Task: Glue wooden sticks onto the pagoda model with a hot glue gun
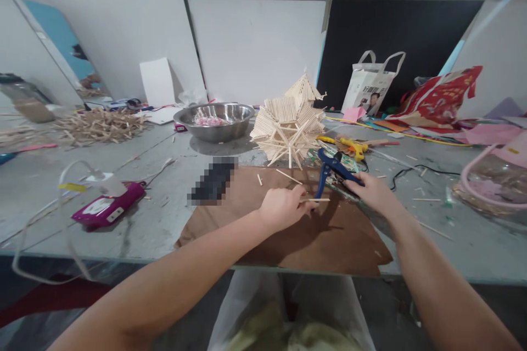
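Observation:
My left hand (283,207) is closed in a pinch on a thin wooden stick (319,200) that points right, just above a brown cardboard sheet (288,241). My right hand (373,191) is wrapped round the handles of blue cutters (329,171), whose jaws point down at the stick's right end. Behind both hands stands a model built of wooden sticks (290,126), with a small peaked roof on top.
A steel bowl (214,120) sits left of the model. A yellow glue gun (349,147) lies behind the cutters. A magenta device (107,207) with white cable lies left. A heap of sticks (99,125) is far left. Bags (373,88) and coloured paper crowd the right.

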Demonstrator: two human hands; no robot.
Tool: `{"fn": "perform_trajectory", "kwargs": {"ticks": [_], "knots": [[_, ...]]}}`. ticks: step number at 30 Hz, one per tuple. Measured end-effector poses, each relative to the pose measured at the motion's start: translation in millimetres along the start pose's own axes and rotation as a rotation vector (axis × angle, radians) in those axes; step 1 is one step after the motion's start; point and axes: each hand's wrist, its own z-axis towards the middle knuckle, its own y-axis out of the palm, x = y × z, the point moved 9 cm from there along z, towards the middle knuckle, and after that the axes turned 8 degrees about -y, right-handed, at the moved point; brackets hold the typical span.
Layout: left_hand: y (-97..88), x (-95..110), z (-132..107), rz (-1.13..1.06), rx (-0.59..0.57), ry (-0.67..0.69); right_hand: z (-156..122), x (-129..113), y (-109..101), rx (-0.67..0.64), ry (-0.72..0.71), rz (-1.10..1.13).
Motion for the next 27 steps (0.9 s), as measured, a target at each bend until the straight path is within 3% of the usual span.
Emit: {"fn": "perform_trajectory", "kwargs": {"ticks": [3,6,11,13,18,21,24,27], "knots": [[1.9,7,10,-0.065,-0.058,-0.031,-1,3,-9,0.119,0.008,0.175],[6.3,14,20,-0.204,-0.111,-0.036,-3,9,-7,0.141,0.022,0.456],[1.8,25,26,-0.344,-0.060,0.025,-14,0,0,-0.033,-0.041,1.027],[1.2,30,23,-0.360,-0.056,0.080,-19,-3,1,-0.076,-0.038,1.020],[2.4,41,16,-0.389,-0.025,0.179,-24,-7,1,0.021,-0.019,0.775],[5.5,45,13,-0.429,-0.049,0.216,-24,-16,5,0.008,-0.032,0.778],[5.5,34,13,-0.486,-0.066,0.168,-24,-31,3,-0.011,-0.159,0.887],[2.5,11,13,-0.519,-0.030,0.104,-23,-39,-7,0.075,-0.311,0.952]]}}
